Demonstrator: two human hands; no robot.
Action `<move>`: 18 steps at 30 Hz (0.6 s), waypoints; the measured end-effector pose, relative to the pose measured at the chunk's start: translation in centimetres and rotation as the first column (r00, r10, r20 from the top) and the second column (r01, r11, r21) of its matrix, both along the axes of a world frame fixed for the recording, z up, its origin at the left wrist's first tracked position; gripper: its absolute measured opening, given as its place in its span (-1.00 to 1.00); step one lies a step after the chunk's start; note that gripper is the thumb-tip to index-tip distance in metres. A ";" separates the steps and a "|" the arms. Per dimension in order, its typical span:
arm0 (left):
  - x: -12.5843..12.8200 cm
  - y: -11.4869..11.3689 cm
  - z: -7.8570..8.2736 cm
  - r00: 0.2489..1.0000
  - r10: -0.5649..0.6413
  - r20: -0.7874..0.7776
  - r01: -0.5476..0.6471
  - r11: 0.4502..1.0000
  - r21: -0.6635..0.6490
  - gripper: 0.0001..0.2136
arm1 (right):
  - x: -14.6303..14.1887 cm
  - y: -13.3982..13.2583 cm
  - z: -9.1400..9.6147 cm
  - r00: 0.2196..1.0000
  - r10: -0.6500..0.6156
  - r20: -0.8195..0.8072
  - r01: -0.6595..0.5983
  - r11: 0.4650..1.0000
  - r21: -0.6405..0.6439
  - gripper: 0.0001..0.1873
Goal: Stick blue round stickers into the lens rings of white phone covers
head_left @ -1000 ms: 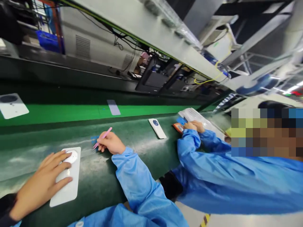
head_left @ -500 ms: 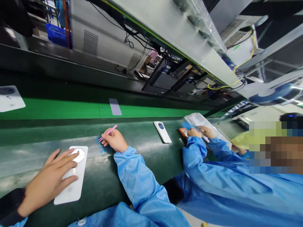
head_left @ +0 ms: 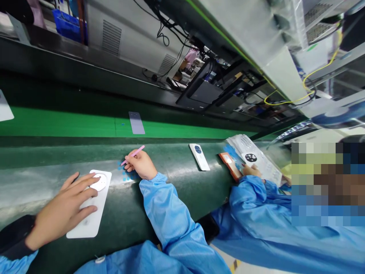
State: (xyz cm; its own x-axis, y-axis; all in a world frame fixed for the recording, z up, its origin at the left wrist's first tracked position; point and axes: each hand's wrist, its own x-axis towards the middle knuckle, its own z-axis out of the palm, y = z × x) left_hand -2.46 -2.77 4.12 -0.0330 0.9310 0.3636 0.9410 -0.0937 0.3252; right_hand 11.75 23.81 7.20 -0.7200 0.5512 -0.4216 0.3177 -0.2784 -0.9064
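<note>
I have the left hand, fingers spread and gripping nothing, resting on the white panel at near left; farther right, the right hand pinches pink tweezers, tips beside blue dots on the green worktop.

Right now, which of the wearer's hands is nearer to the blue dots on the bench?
Right: the right hand, holding pink tweezers, is right beside the blue dots. The left hand rests on the white panel, farther left.
</note>
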 end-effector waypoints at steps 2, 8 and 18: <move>-0.1 0.0 0.0 1.000 0.010 -0.014 -0.010 1.000 0.019 -0.71 | 0.0 0.0 -0.1 1.000 -0.007 0.010 0.007 1.000 0.009 -0.63; -0.2 0.0 -0.6 0.994 0.106 -0.034 -0.105 0.994 0.015 -0.64 | 0.2 0.4 0.4 1.000 -0.011 -0.013 0.011 0.999 -0.031 -0.59; 1.5 0.0 -1.5 0.977 0.207 -0.058 -0.208 0.978 -0.014 -0.57 | 1.8 -3.9 0.1 0.991 0.049 -0.125 -0.056 0.997 -0.055 -0.52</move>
